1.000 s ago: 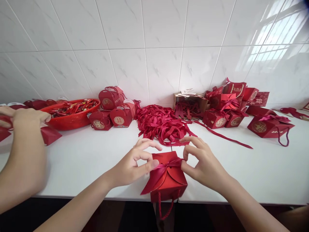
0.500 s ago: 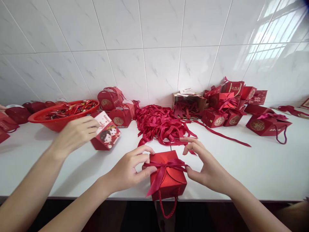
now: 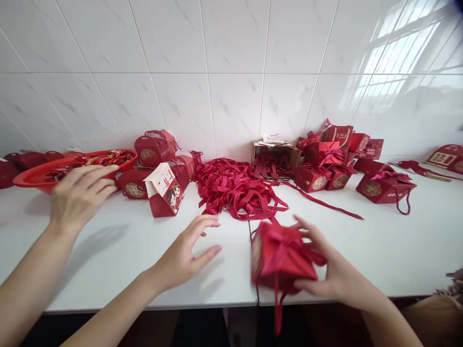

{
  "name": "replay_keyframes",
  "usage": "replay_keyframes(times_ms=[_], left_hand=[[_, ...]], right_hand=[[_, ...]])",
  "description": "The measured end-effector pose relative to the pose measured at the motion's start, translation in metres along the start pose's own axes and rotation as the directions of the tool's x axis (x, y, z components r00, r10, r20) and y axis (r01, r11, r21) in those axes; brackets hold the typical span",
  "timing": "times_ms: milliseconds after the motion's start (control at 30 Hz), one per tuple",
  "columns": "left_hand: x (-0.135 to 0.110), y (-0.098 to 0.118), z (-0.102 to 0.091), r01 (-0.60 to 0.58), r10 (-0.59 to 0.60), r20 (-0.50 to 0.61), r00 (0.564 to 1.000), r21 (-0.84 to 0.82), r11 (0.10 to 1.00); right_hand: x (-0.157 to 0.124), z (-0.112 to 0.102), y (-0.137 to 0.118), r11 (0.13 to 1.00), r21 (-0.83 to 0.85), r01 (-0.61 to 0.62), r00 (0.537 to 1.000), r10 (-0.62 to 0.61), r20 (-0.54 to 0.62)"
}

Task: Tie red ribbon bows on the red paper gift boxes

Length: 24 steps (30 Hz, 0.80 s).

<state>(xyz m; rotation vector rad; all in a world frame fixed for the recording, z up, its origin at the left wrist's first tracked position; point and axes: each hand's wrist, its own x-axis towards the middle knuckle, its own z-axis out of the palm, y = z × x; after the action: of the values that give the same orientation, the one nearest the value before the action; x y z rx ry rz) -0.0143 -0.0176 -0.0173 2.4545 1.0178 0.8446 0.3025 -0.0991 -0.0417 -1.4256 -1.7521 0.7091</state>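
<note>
My right hand (image 3: 321,260) grips a red gift box (image 3: 284,262) by its right side, the thumb near the front and fingers behind. A ribbon bow is tied over the box top, and a cord handle dangles from it; motion blurs both. My left hand (image 3: 191,250) is off to the left with thumb and fingers apart, touching nothing. Beyond both hands lies a heap of red ribbons (image 3: 235,185). Another person's hand (image 3: 81,193) hovers in front of a red plastic basin (image 3: 36,179) of wrapped sweets. Right of that hand stands a gift box with cartoon figures (image 3: 166,193).
Several red boxes (image 3: 155,147) stand by the basin. A cardboard carton (image 3: 277,156) holds more ribbon. Stacked bow-topped boxes (image 3: 331,154) rise at the right, with a single box (image 3: 385,185) nearer. A tiled wall (image 3: 231,72) backs the white table (image 3: 126,270).
My right hand has taken the box and moved it right, turning it. My left hand has let go of the bow. The other person has set down the cartoon box and drawn back left.
</note>
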Motion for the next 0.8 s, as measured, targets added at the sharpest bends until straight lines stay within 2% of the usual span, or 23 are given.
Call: replay_keyframes(times_ms=[33, 67, 100, 133, 167, 200, 267, 333, 433, 500, 533, 600, 667, 767, 800], left_hand=[[0.004, -0.010, 0.001, 0.036, -0.032, -0.048, 0.998, 0.082, 0.996], [0.008, -0.020, 0.001, 0.081, -0.065, -0.106, 0.992, 0.155, 0.985], [0.013, -0.031, 0.003, 0.137, -0.104, -0.157, 0.982, 0.216, 0.967], [0.018, -0.041, 0.004, 0.209, -0.162, -0.187, 0.969, 0.272, 0.939], [0.023, -0.051, 0.006, 0.289, -0.236, -0.192, 0.953, 0.328, 0.900], [0.027, -0.059, 0.007, 0.354, -0.310, -0.175, 0.935, 0.379, 0.855], [0.034, -0.068, 0.010, 0.417, -0.412, -0.116, 0.904, 0.455, 0.787], [0.037, -0.069, 0.011, 0.401, -0.426, -0.058, 0.903, 0.474, 0.784], [0.034, -0.052, 0.012, 0.348, -0.391, 0.007, 0.920, 0.440, 0.828], [0.028, -0.032, 0.011, 0.326, -0.381, 0.055, 0.923, 0.413, 0.850], [0.024, -0.021, 0.011, 0.316, -0.376, 0.079, 0.923, 0.400, 0.860], [0.018, -0.002, 0.010, 0.289, -0.367, 0.150, 0.918, 0.379, 0.879], [0.015, 0.010, 0.006, 0.260, -0.357, 0.211, 0.910, 0.379, 0.888], [0.015, 0.011, -0.003, 0.260, -0.372, 0.207, 0.905, 0.424, 0.868], [0.015, 0.008, -0.006, 0.274, -0.387, 0.188, 0.903, 0.443, 0.853]], right_hand=[[0.002, -0.008, 0.009, 0.992, -0.061, -0.109, 0.974, 0.095, -0.206], [0.004, -0.014, 0.019, 0.964, -0.116, -0.239, 0.887, 0.168, -0.431], [0.007, -0.018, 0.027, 0.922, -0.154, -0.354, 0.763, 0.190, -0.618], [0.009, -0.019, 0.034, 0.881, -0.184, -0.435, 0.656, 0.170, -0.736], [0.012, -0.018, 0.038, 0.855, -0.216, -0.471, 0.601, 0.132, -0.788], [0.013, -0.015, 0.041, 0.851, -0.252, -0.462, 0.604, 0.094, -0.791], [0.015, -0.001, 0.041, 0.882, -0.297, -0.366, 0.694, 0.045, -0.719], [0.014, 0.018, 0.035, 0.917, -0.282, -0.282, 0.772, 0.043, -0.634], [0.010, 0.047, 0.019, 0.976, -0.148, -0.161, 0.879, 0.073, -0.472], [0.009, 0.058, 0.008, 0.996, 0.006, -0.087, 0.960, 0.086, -0.266], [0.011, 0.059, 0.004, 0.996, 0.059, -0.060, 0.983, 0.069, -0.169], [0.021, 0.050, 0.000, 0.999, 0.031, -0.029, 0.997, 0.031, -0.074], [0.040, 0.026, 0.006, 0.982, -0.181, -0.055, 0.994, 0.037, -0.100], [0.083, -0.019, 0.026, 0.824, -0.501, -0.264, 0.958, 0.285, -0.035], [0.098, -0.031, 0.034, 0.788, -0.536, -0.303, 0.946, 0.319, -0.065]])
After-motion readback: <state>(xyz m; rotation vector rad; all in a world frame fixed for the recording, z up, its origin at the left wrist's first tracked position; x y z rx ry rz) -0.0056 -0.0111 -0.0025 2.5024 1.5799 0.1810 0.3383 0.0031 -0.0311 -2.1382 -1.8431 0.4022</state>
